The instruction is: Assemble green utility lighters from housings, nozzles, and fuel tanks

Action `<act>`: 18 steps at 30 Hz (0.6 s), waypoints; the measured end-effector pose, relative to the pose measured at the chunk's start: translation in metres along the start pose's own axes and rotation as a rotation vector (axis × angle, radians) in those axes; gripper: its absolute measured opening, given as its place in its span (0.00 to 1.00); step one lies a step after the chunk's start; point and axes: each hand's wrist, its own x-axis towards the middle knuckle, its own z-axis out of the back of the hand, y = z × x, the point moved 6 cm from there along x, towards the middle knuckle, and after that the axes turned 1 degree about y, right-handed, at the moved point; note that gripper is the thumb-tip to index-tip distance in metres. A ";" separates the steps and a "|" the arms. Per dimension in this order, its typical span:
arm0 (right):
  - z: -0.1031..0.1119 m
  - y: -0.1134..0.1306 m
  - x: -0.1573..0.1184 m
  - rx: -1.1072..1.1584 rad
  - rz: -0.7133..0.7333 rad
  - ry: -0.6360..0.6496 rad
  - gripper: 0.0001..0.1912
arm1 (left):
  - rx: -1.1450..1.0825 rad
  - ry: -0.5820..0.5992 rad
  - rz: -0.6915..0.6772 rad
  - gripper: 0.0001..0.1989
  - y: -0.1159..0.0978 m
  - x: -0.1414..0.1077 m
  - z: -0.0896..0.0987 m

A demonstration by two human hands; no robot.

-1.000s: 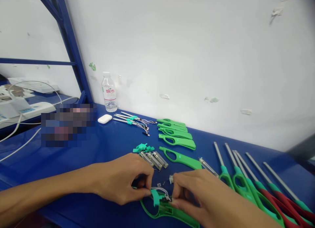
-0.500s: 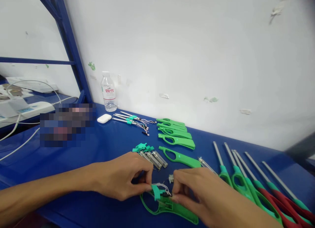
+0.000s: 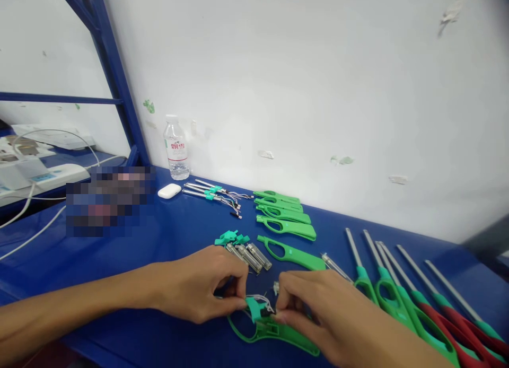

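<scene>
My left hand [image 3: 209, 286] is closed, its thumb and forefinger pinching the edge of a teal plastic trigger [image 3: 253, 307]. My right hand [image 3: 318, 309] is closed too, with its fingertips on a small black igniter [image 3: 265, 312] against the trigger's right side. Thin white wires [image 3: 260, 297] loop over both parts. Directly beneath lies an open green lighter handle half [image 3: 274, 332], partly covered by my right hand. Behind my hands are several clear fuel tanks [image 3: 254, 257] and a pile of loose teal triggers [image 3: 229, 237].
Several green handle halves [image 3: 288, 227] lie in a column at the back. Metal lighter tubes with wires [image 3: 207, 190] lie left of them, near a water bottle [image 3: 175, 148] and a white case [image 3: 169, 191]. Long-necked lighters [image 3: 392, 291] fill the right side. A blue frame post [image 3: 113, 71] rises at left.
My right hand has shifted slightly left, bringing the black igniter closer against the teal trigger. My left hand has stayed nearly still.
</scene>
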 end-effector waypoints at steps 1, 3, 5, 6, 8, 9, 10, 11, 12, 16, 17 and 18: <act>0.000 0.000 0.000 0.002 0.013 -0.004 0.07 | -0.002 0.004 -0.001 0.09 0.000 0.000 -0.001; 0.000 0.001 -0.001 0.002 0.038 -0.012 0.07 | -0.006 0.006 -0.001 0.09 0.000 0.000 -0.001; -0.001 0.002 -0.001 -0.001 0.053 -0.014 0.07 | -0.002 0.006 0.001 0.09 0.000 0.000 -0.001; -0.001 0.001 0.000 -0.006 0.052 -0.017 0.07 | 0.001 0.006 0.003 0.09 0.000 0.000 -0.001; -0.002 -0.001 0.001 -0.021 0.047 -0.026 0.07 | 0.011 0.006 0.012 0.08 0.000 -0.001 -0.001; -0.003 -0.002 0.002 -0.029 0.048 -0.032 0.07 | 0.016 0.009 0.017 0.08 0.001 -0.001 0.000; -0.004 -0.004 0.002 -0.036 0.052 -0.038 0.07 | 0.019 0.010 0.023 0.08 0.001 -0.001 0.000; -0.005 -0.006 0.003 -0.043 0.058 -0.042 0.07 | 0.021 0.012 0.026 0.08 0.001 -0.001 0.000; -0.006 -0.008 0.003 -0.048 0.061 -0.045 0.06 | 0.022 0.015 0.027 0.08 0.001 -0.001 0.000; -0.010 -0.013 0.004 -0.055 0.029 -0.025 0.08 | 0.025 0.005 0.010 0.09 -0.001 0.001 -0.001; -0.010 -0.013 0.003 -0.051 0.015 -0.018 0.08 | 0.026 0.001 0.005 0.09 -0.001 0.001 -0.001; -0.009 -0.013 0.003 -0.040 0.005 -0.011 0.09 | 0.028 -0.002 0.002 0.09 -0.001 0.001 -0.001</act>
